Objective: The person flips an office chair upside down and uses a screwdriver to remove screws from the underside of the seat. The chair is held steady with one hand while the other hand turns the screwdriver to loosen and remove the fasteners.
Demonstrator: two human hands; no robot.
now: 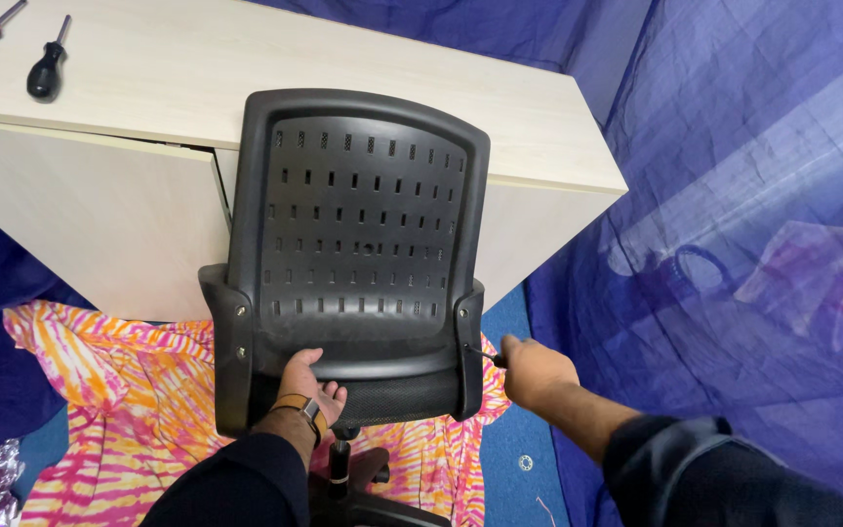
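Observation:
A black office chair stands in front of me, its slotted plastic backrest [358, 220] facing up at me. My left hand [306, 383], with a brown strap on the wrist, grips the lower edge of the backrest near the seat. My right hand [532, 371] is closed around a small tool [485, 355] whose tip meets the right armrest bracket [467, 351] at a screw. The left armrest bracket [231, 356] shows two screw heads. The chair's post and base [343, 478] are partly hidden under my left arm.
A pale wooden desk [529, 127] stands behind the chair, with two screwdrivers [47, 70] lying at its far left. An orange and pink patterned cloth [119, 390] covers the floor under the chair. Blue sheeting [734, 195] hangs at the right. A small washer [525, 462] lies on the blue floor.

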